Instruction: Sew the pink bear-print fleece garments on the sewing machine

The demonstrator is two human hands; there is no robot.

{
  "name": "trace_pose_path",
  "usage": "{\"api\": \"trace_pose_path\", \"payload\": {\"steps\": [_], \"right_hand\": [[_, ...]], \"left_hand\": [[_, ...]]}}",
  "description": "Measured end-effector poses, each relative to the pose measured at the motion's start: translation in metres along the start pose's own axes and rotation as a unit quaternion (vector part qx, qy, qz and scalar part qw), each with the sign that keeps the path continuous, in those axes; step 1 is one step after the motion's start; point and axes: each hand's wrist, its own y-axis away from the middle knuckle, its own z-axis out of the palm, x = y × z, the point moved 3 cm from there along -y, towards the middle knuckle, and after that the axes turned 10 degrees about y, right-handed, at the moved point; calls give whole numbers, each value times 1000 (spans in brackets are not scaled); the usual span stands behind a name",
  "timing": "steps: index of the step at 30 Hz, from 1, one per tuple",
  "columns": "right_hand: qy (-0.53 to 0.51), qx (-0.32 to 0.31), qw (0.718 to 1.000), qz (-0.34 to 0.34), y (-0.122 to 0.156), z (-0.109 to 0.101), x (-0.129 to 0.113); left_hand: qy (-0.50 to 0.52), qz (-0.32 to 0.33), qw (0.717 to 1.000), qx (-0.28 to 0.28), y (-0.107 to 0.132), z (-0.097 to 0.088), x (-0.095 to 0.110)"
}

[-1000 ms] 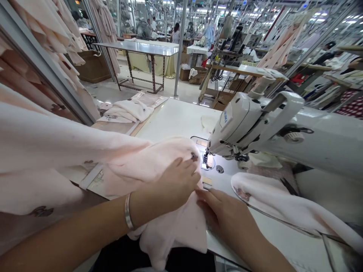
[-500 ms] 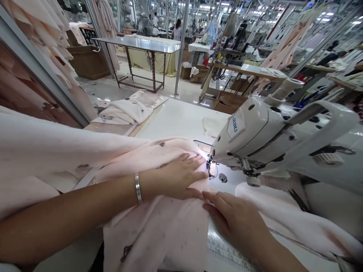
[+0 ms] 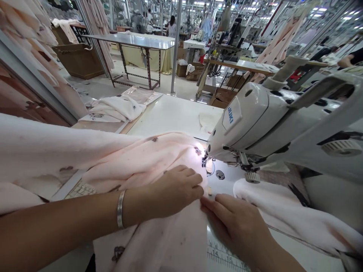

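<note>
A pale pink printed fabric (image 3: 159,162) spreads over the sewing machine bed, its right edge at the lit needle and presser foot (image 3: 204,161). My left hand (image 3: 181,190), with a silver bracelet at the wrist, lies on the cloth just in front of the foot. Its fingers are curled and closed on the fabric near the edge. Close beside it, my right hand (image 3: 235,223) pinches the same edge between thumb and fingers; the fingertips are partly hidden. The white sewing machine (image 3: 249,117) stands at the right, its head above the fabric edge.
Right of the bed lies another pink fabric piece (image 3: 263,192), with dark scissors (image 3: 297,194) near it. A printed ruler (image 3: 224,258) runs along the front edge. Folded fabric (image 3: 119,107) rests at the back left. Beyond stand a metal table (image 3: 133,40) and a pole (image 3: 175,49).
My left hand has drawn back toward me, its spread fingers now curled. The fabric by the foot is uncovered, showing a printed motif. My right hand stays at the edge. The view has shifted slightly.
</note>
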Motion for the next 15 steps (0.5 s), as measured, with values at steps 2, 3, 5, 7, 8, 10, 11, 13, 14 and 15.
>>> {"api": "trace_pose_path", "payload": {"steps": [2,3,5,7,8,10,11,13,14,15], "right_hand": [[22,-14,1000,16,-2,4,3],[32,-21,999,23,-3,5,5],[43,-33,998,36,-5,7,7],[46,-41,997,45,-7,7,8],[48,-45,997,50,-8,7,8],[48,-50,996,60,-8,7,9],[46,-52,995,65,-8,7,9],[42,-51,995,73,-7,6,10],[39,-47,995,78,-7,6,11],[36,-40,995,82,-7,5,11]], "left_hand": [[0,12,1000,14,-5,0,-14],[-1,18,1000,20,-9,-1,-22],[-2,25,999,25,-15,-2,-37],[-5,22,999,26,-21,-4,-50],[-5,20,999,27,-23,-4,-55],[-3,18,999,33,-26,-5,-63],[-2,19,999,34,-27,-5,-65],[-1,10,999,31,-29,-7,-65],[0,-4,1000,27,-30,-8,-65],[2,-22,999,23,-31,-9,-63]]}}
